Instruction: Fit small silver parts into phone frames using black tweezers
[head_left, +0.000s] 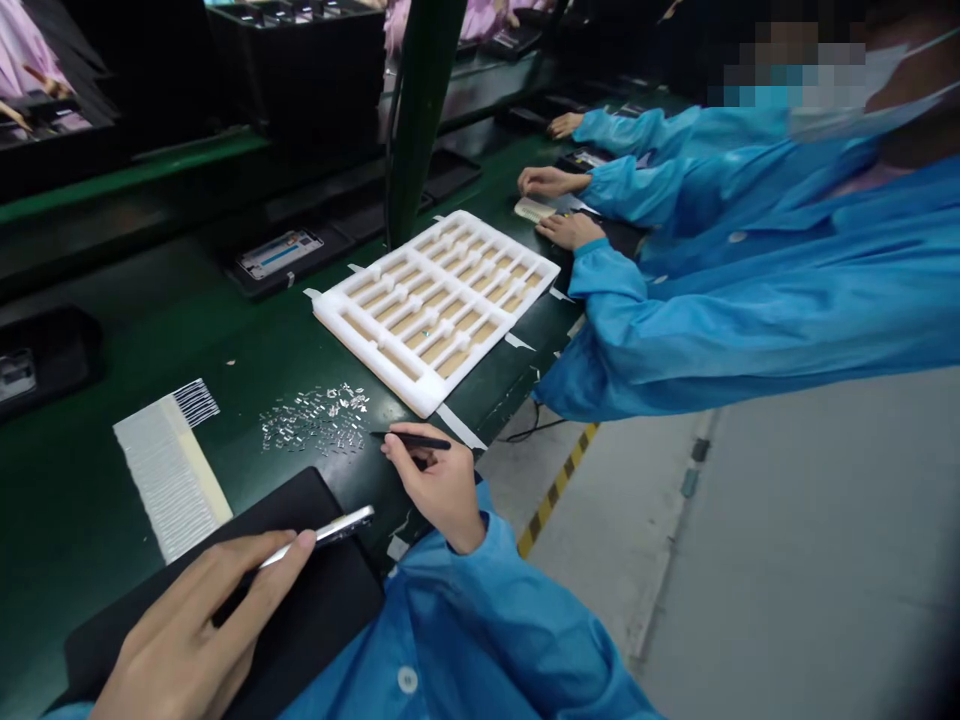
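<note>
My left hand (202, 615) is closed around a slim phone frame (330, 530) with a silver edge, held over a black mat (315, 620). Black tweezers (420, 440) are pinched in my right hand (442, 490). Their tip points at a scatter of tiny shiny metal pieces (315, 420) on the green table (247, 480). Whether the tips hold a piece is too small to tell. Left of the pieces lies a pale card (172, 480) covered in fine strips, with dark strips at its upper corner.
A white foam tray (427, 395) with long slots lies beyond my right hand. Black trays (277, 260) line the table's back, one holding a phone part. A green post (424, 120) rises behind the foam tray. Co-workers in blue sleeves (675, 330) work at the right.
</note>
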